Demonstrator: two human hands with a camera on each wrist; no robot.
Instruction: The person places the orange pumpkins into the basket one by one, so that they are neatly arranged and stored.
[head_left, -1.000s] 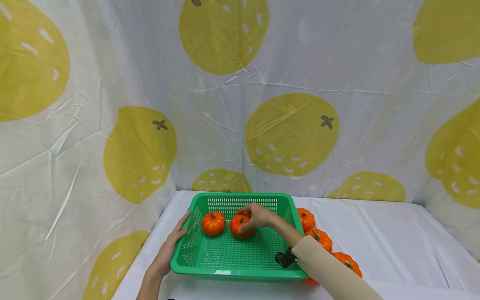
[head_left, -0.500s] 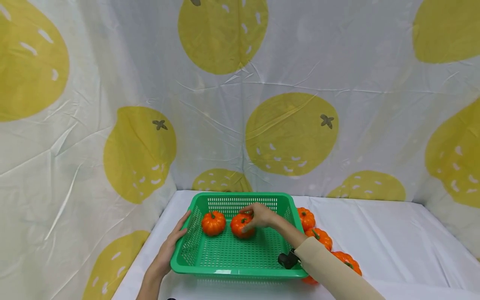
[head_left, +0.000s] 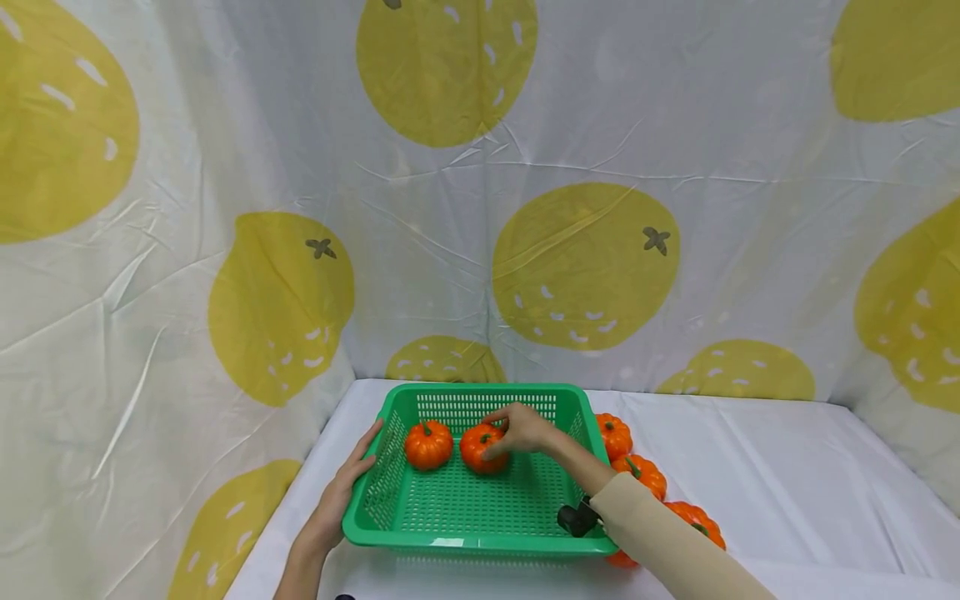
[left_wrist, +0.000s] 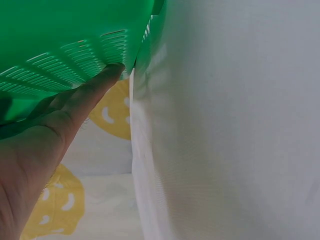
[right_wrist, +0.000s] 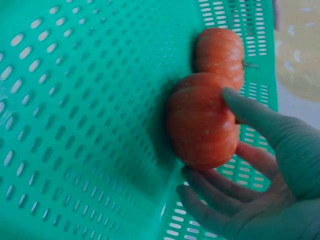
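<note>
White-clothed table (head_left: pixel 795 483). Beige sleeve (head_left: pixel 667 542) crosses the rim at 4 o'clock, partly hiding at least four loose pumpkins (head_left: pixel 643 477) lying outside, 3 to 4 o'clock. Green basket (head_left: pixel 465 543) on the cloth. Left hand (head_left: pixel 335 498), fingers straight, against its 9 o'clock wall. Inside, right hand (head_left: pixel 521 430) pinches an orange pumpkin (head_left: pixel 473 450) toward 12 o'clock; second pumpkin (head_left: pixel 428 447) near it, 10 o'clock. Behind: fruit-printed fabric wall (head_left: pixel 420 275).

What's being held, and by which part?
The right hand holds the rightmost pumpkin in the basket by its sides; the left hand touches the basket's outside.
</note>
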